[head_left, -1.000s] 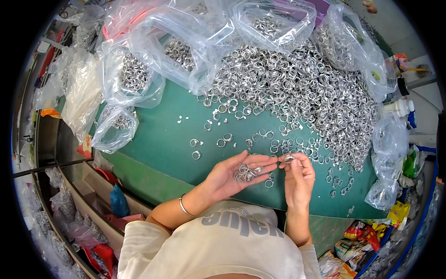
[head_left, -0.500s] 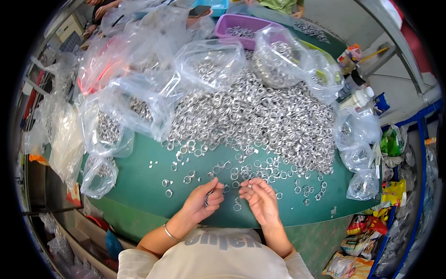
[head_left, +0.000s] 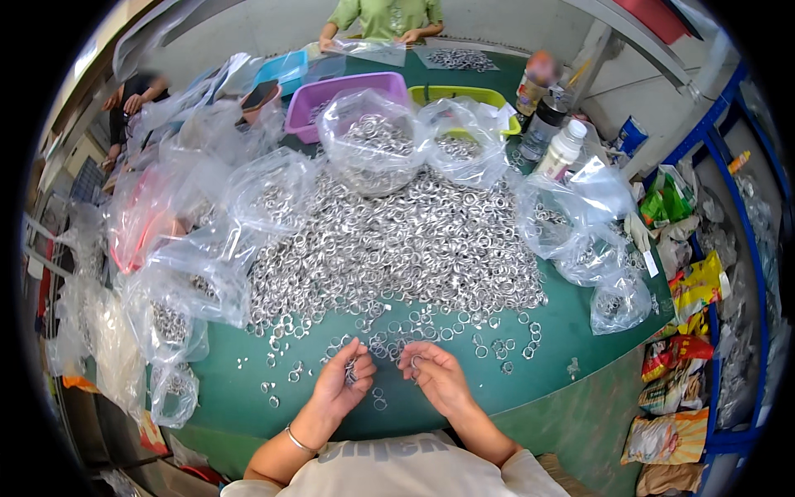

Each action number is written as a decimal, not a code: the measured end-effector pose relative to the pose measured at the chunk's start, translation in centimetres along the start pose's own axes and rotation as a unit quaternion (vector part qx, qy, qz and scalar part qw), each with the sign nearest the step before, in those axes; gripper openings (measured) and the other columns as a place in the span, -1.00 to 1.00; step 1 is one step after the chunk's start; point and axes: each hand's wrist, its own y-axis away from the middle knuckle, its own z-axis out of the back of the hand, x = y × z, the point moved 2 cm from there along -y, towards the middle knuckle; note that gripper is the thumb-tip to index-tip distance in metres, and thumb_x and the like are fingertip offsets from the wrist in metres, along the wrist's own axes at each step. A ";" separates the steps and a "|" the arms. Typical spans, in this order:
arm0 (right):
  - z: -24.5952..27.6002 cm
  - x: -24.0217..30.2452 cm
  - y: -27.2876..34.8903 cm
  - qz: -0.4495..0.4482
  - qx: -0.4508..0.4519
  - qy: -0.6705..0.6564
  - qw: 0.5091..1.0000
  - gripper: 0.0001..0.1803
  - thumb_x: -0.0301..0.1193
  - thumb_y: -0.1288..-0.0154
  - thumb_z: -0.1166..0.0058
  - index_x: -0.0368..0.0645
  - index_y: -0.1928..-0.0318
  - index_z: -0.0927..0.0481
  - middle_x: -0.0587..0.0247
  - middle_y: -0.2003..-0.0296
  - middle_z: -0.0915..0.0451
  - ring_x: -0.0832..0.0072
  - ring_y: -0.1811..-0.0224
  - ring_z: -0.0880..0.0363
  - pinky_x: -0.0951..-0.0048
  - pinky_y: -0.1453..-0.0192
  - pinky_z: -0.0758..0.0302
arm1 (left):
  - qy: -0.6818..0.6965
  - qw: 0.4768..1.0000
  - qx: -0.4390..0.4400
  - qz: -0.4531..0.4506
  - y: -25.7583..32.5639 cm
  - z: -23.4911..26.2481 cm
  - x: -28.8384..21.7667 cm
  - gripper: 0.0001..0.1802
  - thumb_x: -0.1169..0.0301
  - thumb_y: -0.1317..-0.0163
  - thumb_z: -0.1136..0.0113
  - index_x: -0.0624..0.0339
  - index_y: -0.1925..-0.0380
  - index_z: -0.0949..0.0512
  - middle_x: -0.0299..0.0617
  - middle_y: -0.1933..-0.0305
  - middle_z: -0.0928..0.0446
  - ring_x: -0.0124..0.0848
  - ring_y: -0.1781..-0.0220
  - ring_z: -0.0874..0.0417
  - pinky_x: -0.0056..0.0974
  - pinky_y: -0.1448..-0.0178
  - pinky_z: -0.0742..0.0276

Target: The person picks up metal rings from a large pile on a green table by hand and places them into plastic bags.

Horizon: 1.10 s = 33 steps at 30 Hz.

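Note:
A broad heap of silvery metal rings [head_left: 397,257] covers the middle of the green table [head_left: 240,381]. Close to the near edge, my left hand [head_left: 338,385] is curled around several metal rings, which show between its fingers. To its right, my right hand [head_left: 439,379] pinches with thumb and fingertips what looks like a single metal ring [head_left: 416,362]. A small gap separates the two hands. Loose rings [head_left: 397,338] lie scattered on the tabletop just beyond them, and a few more lie to the left.
Clear plastic bags of rings [head_left: 368,145] stand along the heap, with more bags [head_left: 170,323] at left and right [head_left: 619,305]. Behind are a purple basin [head_left: 364,81], a green basin [head_left: 464,98] and bottles [head_left: 563,149]. A person in green [head_left: 385,18] works across the table.
The view has tilted up and turned, showing more of the far table and the person in green. My hands stay close together over the near edge, the left still closed around rings.

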 end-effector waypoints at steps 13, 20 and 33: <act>1.5 3.3 0.4 0.084 -0.006 0.064 0.994 -0.67 -0.70 -0.20 0.13 -0.34 0.00 -0.38 0.09 0.09 -0.47 0.24 -0.01 -0.48 0.24 -0.16 -0.40 | -0.094 0.993 0.005 -0.074 -2.8 -7.3 0.7 -0.56 0.38 -0.34 0.29 0.46 -0.13 -0.20 0.12 -0.13 -0.30 -0.12 -0.19 -0.34 -0.10 -0.29 -0.29; 2.7 5.5 0.7 0.069 -0.015 0.058 0.996 -0.66 -0.62 -0.30 0.16 -0.34 -0.09 -0.32 -0.07 0.04 -0.46 0.19 0.06 -0.54 0.29 -0.05 -0.50 | -0.099 0.988 0.054 -0.104 -3.8 -10.9 0.2 -0.56 0.37 -0.34 0.28 0.46 -0.14 -0.19 0.14 -0.19 -0.26 -0.09 -0.26 -0.29 -0.08 -0.33 -0.24; 4.1 5.9 0.7 0.072 -0.043 0.116 0.990 -0.66 -0.55 -0.31 0.11 -0.35 -0.10 -0.35 -0.05 0.15 -0.53 0.33 0.35 -0.62 0.45 0.27 -0.60 | -0.076 0.981 0.136 -0.116 -4.5 -14.6 -0.1 -0.53 0.28 -0.36 0.30 0.47 -0.09 -0.26 0.12 -0.17 -0.31 -0.09 -0.26 -0.31 -0.08 -0.34 -0.23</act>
